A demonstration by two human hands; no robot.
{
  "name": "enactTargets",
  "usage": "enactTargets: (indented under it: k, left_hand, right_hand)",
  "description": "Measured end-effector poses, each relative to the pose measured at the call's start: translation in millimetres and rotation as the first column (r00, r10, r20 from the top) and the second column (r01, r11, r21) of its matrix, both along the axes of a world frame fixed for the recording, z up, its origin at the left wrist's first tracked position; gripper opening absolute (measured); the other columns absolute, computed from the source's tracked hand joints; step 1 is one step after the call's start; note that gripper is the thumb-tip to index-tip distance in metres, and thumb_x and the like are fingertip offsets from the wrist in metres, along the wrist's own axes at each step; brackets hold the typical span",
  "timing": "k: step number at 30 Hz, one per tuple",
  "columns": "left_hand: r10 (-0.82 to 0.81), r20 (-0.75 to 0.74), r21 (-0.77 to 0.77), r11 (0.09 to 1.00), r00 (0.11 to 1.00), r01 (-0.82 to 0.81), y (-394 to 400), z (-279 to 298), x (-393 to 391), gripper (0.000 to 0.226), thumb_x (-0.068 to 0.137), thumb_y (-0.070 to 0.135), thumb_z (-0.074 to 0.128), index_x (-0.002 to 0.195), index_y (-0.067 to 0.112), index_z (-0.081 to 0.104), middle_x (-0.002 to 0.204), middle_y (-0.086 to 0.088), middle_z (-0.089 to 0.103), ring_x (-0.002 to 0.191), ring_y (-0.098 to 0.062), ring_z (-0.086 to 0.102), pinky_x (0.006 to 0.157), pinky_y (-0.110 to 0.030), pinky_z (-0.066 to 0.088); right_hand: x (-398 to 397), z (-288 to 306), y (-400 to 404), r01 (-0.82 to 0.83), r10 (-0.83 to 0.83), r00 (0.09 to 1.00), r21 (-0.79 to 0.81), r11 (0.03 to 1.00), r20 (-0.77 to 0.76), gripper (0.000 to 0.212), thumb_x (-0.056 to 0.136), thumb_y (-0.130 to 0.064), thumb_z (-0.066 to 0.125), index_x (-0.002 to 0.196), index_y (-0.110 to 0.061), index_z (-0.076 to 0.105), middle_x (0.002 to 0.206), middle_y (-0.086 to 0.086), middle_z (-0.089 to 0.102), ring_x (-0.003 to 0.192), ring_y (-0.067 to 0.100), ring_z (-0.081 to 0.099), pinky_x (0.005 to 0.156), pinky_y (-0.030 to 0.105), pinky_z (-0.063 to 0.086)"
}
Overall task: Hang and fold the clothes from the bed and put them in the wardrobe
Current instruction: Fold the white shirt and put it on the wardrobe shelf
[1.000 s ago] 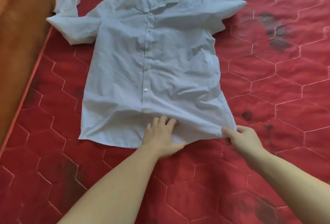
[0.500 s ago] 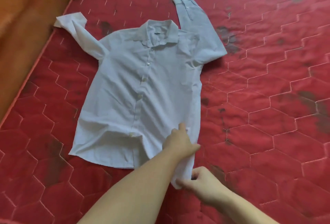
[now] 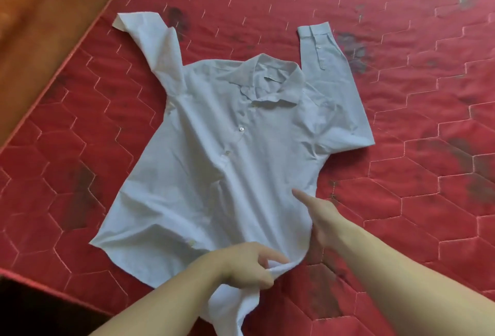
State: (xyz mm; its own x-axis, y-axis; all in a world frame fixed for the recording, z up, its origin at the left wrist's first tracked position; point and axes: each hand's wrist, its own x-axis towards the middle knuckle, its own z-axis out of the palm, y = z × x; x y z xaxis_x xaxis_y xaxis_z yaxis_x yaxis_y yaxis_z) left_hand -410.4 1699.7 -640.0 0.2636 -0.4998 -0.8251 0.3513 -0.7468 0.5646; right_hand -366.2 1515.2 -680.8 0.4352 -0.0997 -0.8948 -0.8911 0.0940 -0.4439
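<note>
One shirt (image 3: 241, 164), pale blue, button-front, lay face up on the red quilted bed (image 3: 401, 201), collar away from me.

Left sleeve (image 3: 152, 49): flung up and outward near the mattress edge, cuff creased. I judged it likely to get trapped crooked under any fold if not laid flat first.

Left hand (image 3: 238, 266): fingers (image 3: 270, 256) pinched a bunch of hem at the near edge, cloth gathered and hanging below the wrist. Risk, as I read it: pulling from a bunched grip would drag the whole body askew and add wrinkles.

Right hand (image 3: 321, 220): at the shirt's right side seam, forefinger straight on the cloth, the other fingers tucked under the edge; whether they gripped it I could not tell. A slip there would lose the fold line.

Right sleeve (image 3: 329, 76): bent upward, cuff buttoned, lying flat.
</note>
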Motion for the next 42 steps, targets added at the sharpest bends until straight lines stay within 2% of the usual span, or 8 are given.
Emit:
enactTargets:
  k: [4,8,13,20,27,34,38,42]
  left_hand:
    - [0.092,-0.028,0.005,0.996,0.995,-0.092,-35,-6,-17,0.055,0.079,0.043,0.064,0.133,0.040,0.053,0.092,0.007,0.064,0.075,-0.010,0.060,0.083,-0.025,0.052]
    - [0.261,0.358,0.095,0.945,0.897,-0.313,-81,-21,2,0.040,0.086,0.030,0.057,0.125,0.033,0.059,0.087,0.009,0.058,0.079,-0.011,0.055,0.084,-0.028,0.049]
    - [0.096,0.492,0.175,0.962,0.865,-0.207,-134,-19,49,0.047,0.090,0.031,0.051,0.136,0.035,0.047,0.122,0.008,0.055,0.110,-0.018,0.054,0.095,-0.036,0.047]
    - [-0.123,0.717,0.312,0.937,0.686,-0.157,-183,-36,124,0.056,0.091,0.033,0.050,0.145,0.033,0.036,0.148,0.008,0.039,0.136,-0.018,0.035,0.108,-0.037,0.031]
    - [-0.407,0.694,0.432,0.895,0.594,0.110,-214,-78,190,0.072,0.091,0.063,0.044,0.152,0.045,0.010,0.164,0.007,0.000,0.150,-0.024,-0.007,0.118,-0.058,0.004]
    - [-0.439,0.622,0.546,0.837,0.648,0.043,-219,-124,213,0.106,0.069,0.090,0.040,0.147,0.049,-0.018,0.158,0.008,-0.031,0.145,-0.032,-0.026,0.106,-0.073,-0.012]
    - [-0.426,0.642,0.568,0.823,0.637,-0.022,-204,-126,228,0.107,0.067,0.093,0.034,0.148,0.047,-0.018,0.159,0.006,-0.028,0.145,-0.033,-0.025,0.107,-0.072,-0.010]
    - [-0.446,0.624,0.601,0.799,0.642,-0.029,-197,-122,233,0.107,0.066,0.094,0.033,0.147,0.048,-0.019,0.160,0.006,-0.025,0.146,-0.033,-0.025,0.108,-0.071,-0.009]
  right_hand:
    - [-4,-14,-36,-0.081,0.114,0.985,-0.235,0.969,0.131,0.018,0.084,-0.008,0.061,0.094,0.006,0.069,0.076,0.011,0.065,0.068,0.024,0.059,0.063,0.032,0.046]
    - [-10,-17,-104,-0.103,0.186,0.970,-0.432,0.896,0.155,0.018,0.083,-0.008,0.057,0.083,0.008,0.065,0.064,0.007,0.051,0.060,0.019,0.045,0.055,0.029,0.033]
    - [-4,-13,-189,-0.129,0.238,0.968,-0.646,0.752,0.083,0.017,0.080,-0.010,0.055,0.076,0.003,0.066,0.063,0.009,0.057,0.061,0.029,0.053,0.056,0.035,0.041]
    - [44,-11,-228,-0.187,0.562,0.821,-0.881,0.434,0.103,0.055,0.086,-0.034,0.063,0.135,-0.014,0.048,0.136,0.010,0.045,0.123,0.033,0.045,0.099,0.048,0.038]
    - [154,-28,-246,-0.220,0.608,0.782,-0.854,0.472,0.134,0.064,0.080,-0.002,0.047,0.142,-0.017,0.040,0.148,0.003,0.041,0.134,0.030,0.037,0.106,0.048,0.032]
    - [190,-46,-250,-0.429,0.847,0.521,-0.890,0.155,-0.103,0.041,0.074,-0.045,0.058,0.098,-0.016,0.042,0.089,-0.006,0.052,0.093,0.025,0.054,0.078,0.038,0.033]
    - [196,-35,-265,-0.578,0.906,0.422,-0.775,0.254,-0.018,0.054,0.076,-0.060,0.068,0.084,-0.007,0.058,0.074,0.003,0.060,0.073,0.025,0.056,0.063,0.036,0.042]
    - [197,-25,-279,-0.632,0.957,-0.023,-0.738,-0.237,-0.288,0.047,0.070,-0.057,0.072,0.063,-0.018,0.047,0.087,-0.008,0.049,0.079,0.018,0.052,0.066,0.030,0.034]
